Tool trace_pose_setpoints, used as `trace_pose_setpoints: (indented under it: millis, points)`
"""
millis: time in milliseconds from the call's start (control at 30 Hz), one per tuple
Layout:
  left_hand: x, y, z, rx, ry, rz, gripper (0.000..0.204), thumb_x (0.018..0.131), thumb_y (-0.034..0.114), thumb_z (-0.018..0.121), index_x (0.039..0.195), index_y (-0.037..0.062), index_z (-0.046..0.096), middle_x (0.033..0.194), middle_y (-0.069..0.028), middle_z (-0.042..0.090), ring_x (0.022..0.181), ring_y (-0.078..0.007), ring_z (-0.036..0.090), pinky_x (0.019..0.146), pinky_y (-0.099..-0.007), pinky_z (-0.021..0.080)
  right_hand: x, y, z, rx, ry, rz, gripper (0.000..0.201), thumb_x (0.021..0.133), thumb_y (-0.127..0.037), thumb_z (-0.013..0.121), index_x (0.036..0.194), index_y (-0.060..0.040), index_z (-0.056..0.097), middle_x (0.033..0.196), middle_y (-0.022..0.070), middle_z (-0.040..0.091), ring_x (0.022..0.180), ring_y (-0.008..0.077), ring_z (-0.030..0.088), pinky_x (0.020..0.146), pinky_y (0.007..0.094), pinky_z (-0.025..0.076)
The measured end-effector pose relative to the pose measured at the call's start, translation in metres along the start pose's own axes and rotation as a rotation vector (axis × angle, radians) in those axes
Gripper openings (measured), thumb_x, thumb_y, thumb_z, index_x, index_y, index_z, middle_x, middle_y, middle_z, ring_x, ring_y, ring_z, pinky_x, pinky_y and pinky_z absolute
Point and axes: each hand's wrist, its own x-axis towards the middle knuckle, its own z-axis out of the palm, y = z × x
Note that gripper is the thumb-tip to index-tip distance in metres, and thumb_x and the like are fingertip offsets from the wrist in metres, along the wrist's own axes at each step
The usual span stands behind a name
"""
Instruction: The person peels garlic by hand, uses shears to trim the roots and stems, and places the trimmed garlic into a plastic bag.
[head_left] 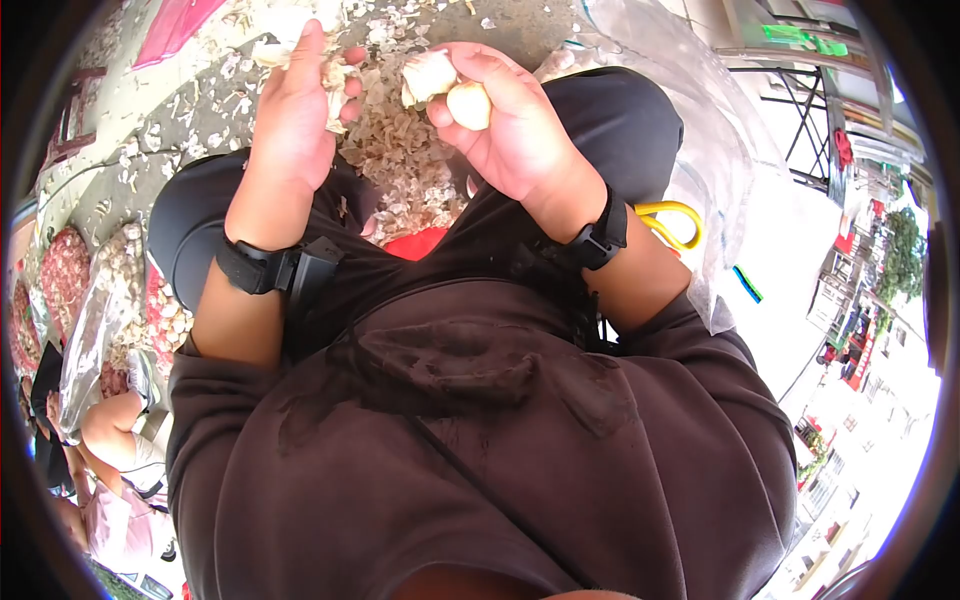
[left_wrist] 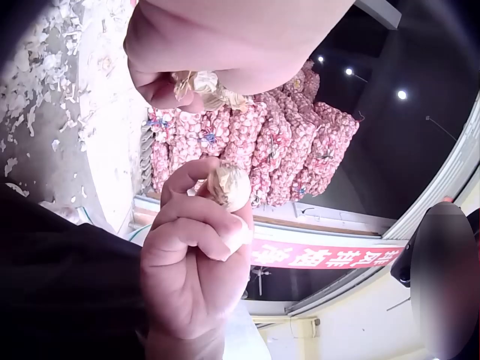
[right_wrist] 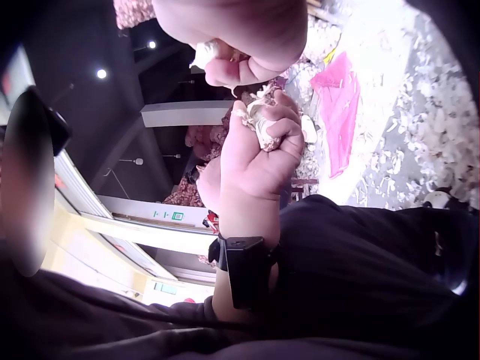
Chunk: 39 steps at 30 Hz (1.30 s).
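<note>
My left hand [head_left: 290,125] is raised at the left, its fingers curled round papery garlic skin [head_left: 335,95]. Close by on the right, my right hand [head_left: 515,125] holds a garlic piece with skin on it [head_left: 428,76] near its fingertips. A smooth pale clove [head_left: 469,106] sits against the same fingers. Seen from the left wrist, the right hand [left_wrist: 195,255] has its fingers bent around the garlic [left_wrist: 229,187]. In the right wrist view the left hand [right_wrist: 262,150] grips ragged whitish garlic skin [right_wrist: 264,124]. The two hands are apart.
Loose garlic skins [head_left: 395,150] heap between the knees, with more scattered over the ground. A clear plastic bag [head_left: 705,170] and a yellow handle [head_left: 680,222] lie at the right. Net sacks of garlic [left_wrist: 300,142] are stacked behind. Another person [head_left: 110,430] sits at lower left.
</note>
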Motion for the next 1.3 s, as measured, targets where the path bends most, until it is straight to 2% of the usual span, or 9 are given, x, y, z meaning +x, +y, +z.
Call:
trace_pose_setpoints:
  millis: [167, 267, 333, 467, 533, 733, 933, 1067, 1300]
  points:
    - [-0.008, -0.021, 0.007, -0.002, -0.143, -0.191, 0.044, 0.094, 0.041, 0.063, 0.116, 0.0023, 0.056, 0.099, -0.0056, 0.063, 0.088, -0.0155, 0.06, 0.067, -0.0298, 0.048, 0.001, 0.012, 0.006, -0.141, -0.125, 0.036, 0.02, 0.093, -0.017, 0.065, 0.106, -0.0024, 0.063, 0.087, 0.0054, 0.066, 0.07, 0.0105, 0.061, 0.059, 0.0224, 0.048]
    - [-0.017, -0.026, 0.016, 0.004, -0.168, -0.241, 0.057, 0.094, 0.037, 0.063, 0.134, 0.0018, 0.042, 0.114, -0.0091, 0.059, 0.099, -0.0178, 0.059, 0.079, -0.0358, 0.048, 0.001, 0.016, 0.005, -0.594, -0.031, -0.042, 0.02, 0.089, -0.01, 0.069, 0.107, -0.0029, 0.062, 0.081, 0.0038, 0.063, 0.067, 0.0073, 0.056, 0.058, 0.0234, 0.045]
    - [-0.011, -0.029, 0.011, -0.094, -0.247, -0.238, 0.073, 0.094, 0.028, 0.063, 0.148, 0.0015, 0.022, 0.125, -0.012, 0.053, 0.108, -0.0205, 0.057, 0.088, -0.0393, 0.047, 0.004, 0.018, -0.002, -0.514, 0.017, -0.099, 0.022, 0.089, -0.009, 0.069, 0.109, -0.0026, 0.061, 0.082, 0.0038, 0.063, 0.067, 0.0074, 0.056, 0.058, 0.0233, 0.045]
    - [-0.013, -0.023, 0.005, -0.194, -0.296, -0.18, 0.063, 0.095, 0.017, 0.061, 0.145, -0.0001, 0.027, 0.125, -0.0133, 0.053, 0.111, -0.022, 0.056, 0.096, -0.0402, 0.046, 0.006, 0.022, -0.001, -0.519, 0.06, -0.22, 0.023, 0.091, -0.011, 0.067, 0.111, -0.002, 0.06, 0.088, 0.0037, 0.063, 0.068, 0.0083, 0.058, 0.059, 0.023, 0.046]
    - [-0.009, -0.026, 0.002, -0.129, -0.317, -0.138, 0.056, 0.094, 0.01, 0.061, 0.141, -0.0006, 0.033, 0.124, -0.0141, 0.053, 0.112, -0.0219, 0.056, 0.098, -0.0394, 0.045, 0.005, 0.019, 0.002, -0.443, 0.129, -0.133, 0.022, 0.093, -0.014, 0.065, 0.112, -0.0027, 0.06, 0.09, 0.004, 0.063, 0.07, 0.0095, 0.06, 0.059, 0.0229, 0.047]
    - [-0.007, -0.03, 0.005, -0.08, -0.114, 0.018, 0.049, 0.089, 0.009, 0.071, 0.13, 0.0012, 0.044, 0.109, -0.0102, 0.061, 0.098, -0.0189, 0.061, 0.084, -0.0302, 0.051, 0.006, 0.014, 0.003, -0.203, 0.205, -0.031, 0.022, 0.095, -0.019, 0.059, 0.11, -0.004, 0.059, 0.089, 0.0057, 0.063, 0.066, 0.0136, 0.062, 0.053, 0.0246, 0.046]
    - [-0.002, -0.033, -0.003, -0.105, -0.193, 0.017, 0.027, 0.094, 0.02, 0.067, 0.113, 0.0017, 0.061, 0.095, -0.0042, 0.067, 0.083, -0.0129, 0.062, 0.071, -0.0255, 0.048, 0.004, 0.012, 0.0, -0.19, 0.106, 0.089, 0.023, 0.098, -0.026, 0.057, 0.112, -0.008, 0.06, 0.092, 0.002, 0.065, 0.069, 0.0123, 0.061, 0.058, 0.0235, 0.047]
    - [-0.002, -0.031, -0.003, -0.013, -0.17, 0.032, 0.024, 0.096, 0.015, 0.062, 0.115, 0.0011, 0.065, 0.104, -0.0073, 0.068, 0.092, -0.015, 0.062, 0.079, -0.0271, 0.049, 0.002, 0.01, 0.005, -0.284, 0.124, 0.118, 0.026, 0.098, -0.028, 0.056, 0.114, -0.0079, 0.059, 0.097, 0.0027, 0.064, 0.075, 0.0136, 0.063, 0.062, 0.0249, 0.049]
    - [-0.006, -0.034, 0.006, -0.017, -0.291, 0.126, 0.028, 0.094, 0.005, 0.058, 0.121, 0.0021, 0.063, 0.115, -0.0096, 0.066, 0.106, -0.0141, 0.059, 0.092, -0.0281, 0.046, 0.004, 0.014, 0.005, -0.037, 0.074, 0.077, 0.031, 0.096, -0.026, 0.06, 0.118, -0.0053, 0.055, 0.107, 0.003, 0.061, 0.09, 0.0155, 0.064, 0.077, 0.0305, 0.055]
